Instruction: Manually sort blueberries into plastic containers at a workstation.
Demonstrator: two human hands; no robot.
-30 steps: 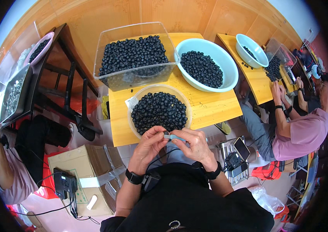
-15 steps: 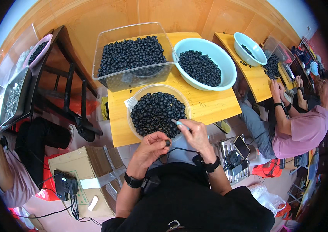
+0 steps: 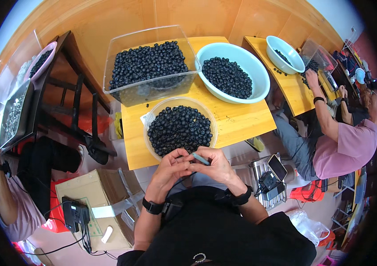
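My left hand (image 3: 170, 167) and my right hand (image 3: 213, 163) meet at the near rim of a round clear bowl (image 3: 153, 118) full of small black beads (image 3: 179, 127). A thin light-blue tool (image 3: 201, 158) is pinched in my right hand's fingers. My left hand's fingertips close on something small and dark against that tool; I cannot make out what it is. Both wrists wear black bands.
On the yellow table (image 3: 241, 122) stand a clear rectangular tub (image 3: 150, 93) and a pale blue basin (image 3: 259, 73), both holding black beads. A person in pink (image 3: 346, 146) works at the right table. A cardboard box (image 3: 93, 195) sits at lower left; another person's arm (image 3: 2, 195) is at far left.
My hands reached into the bowl half a second ago and have drawn back to its near rim, coming together around the blue tool.
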